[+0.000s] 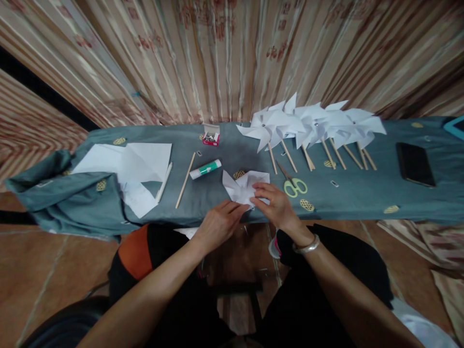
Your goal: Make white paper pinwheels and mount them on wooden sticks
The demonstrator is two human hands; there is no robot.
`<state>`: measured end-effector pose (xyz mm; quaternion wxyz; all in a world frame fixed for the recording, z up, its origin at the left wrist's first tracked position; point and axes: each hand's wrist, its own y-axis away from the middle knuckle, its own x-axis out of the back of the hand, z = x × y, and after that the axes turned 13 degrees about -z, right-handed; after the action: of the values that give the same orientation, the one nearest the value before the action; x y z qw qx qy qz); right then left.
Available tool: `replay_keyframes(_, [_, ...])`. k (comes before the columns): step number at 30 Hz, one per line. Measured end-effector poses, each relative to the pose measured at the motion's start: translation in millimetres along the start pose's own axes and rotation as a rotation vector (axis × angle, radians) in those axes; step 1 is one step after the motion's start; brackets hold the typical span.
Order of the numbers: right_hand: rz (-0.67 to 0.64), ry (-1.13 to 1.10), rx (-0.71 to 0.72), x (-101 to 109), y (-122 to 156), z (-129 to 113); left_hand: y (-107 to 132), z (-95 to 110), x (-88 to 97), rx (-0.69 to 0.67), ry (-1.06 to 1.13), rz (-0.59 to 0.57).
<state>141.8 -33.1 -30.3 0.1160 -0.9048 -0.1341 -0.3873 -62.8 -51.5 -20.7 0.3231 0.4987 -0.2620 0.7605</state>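
Note:
A white paper pinwheel [235,189], partly folded and without a stick, lies at the front edge of the cloth-covered table. My left hand [222,223] pinches its near edge with the fingertips. From the right, my right hand [272,203] has its fingers closed on a blade near the middle, hiding part of the paper. Beyond the pinwheel to the left rest a glue stick [205,169] with a green label and a bare wooden stick [185,180]. Close by my right hand are scissors [295,187] with pale green handles.
Several finished pinwheels [317,124] on sticks lie along the back right. A small red box [210,135] of metal pins stands at the back. White paper sheets [145,162] and a white pen [165,181] lie left, a black phone [415,163] right. Curtains hang behind.

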Motion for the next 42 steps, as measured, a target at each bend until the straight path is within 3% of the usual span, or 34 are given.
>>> replay_keyframes(27, [0.059, 0.067, 0.021, -6.8, 4.3, -10.7, 0.8, -0.3, -3.2, -0.039, 0.039, 0.03])
replay_keyframes(35, [0.012, 0.029, -0.049, -2.5, 7.3, -15.7, 2.4, -1.5, -4.2, -0.034, 0.043, 0.026])
replay_keyframes(42, [0.002, 0.121, 0.016, -5.5, 5.8, -14.4, 0.6, -1.3, -2.8, -0.016, 0.074, 0.014])
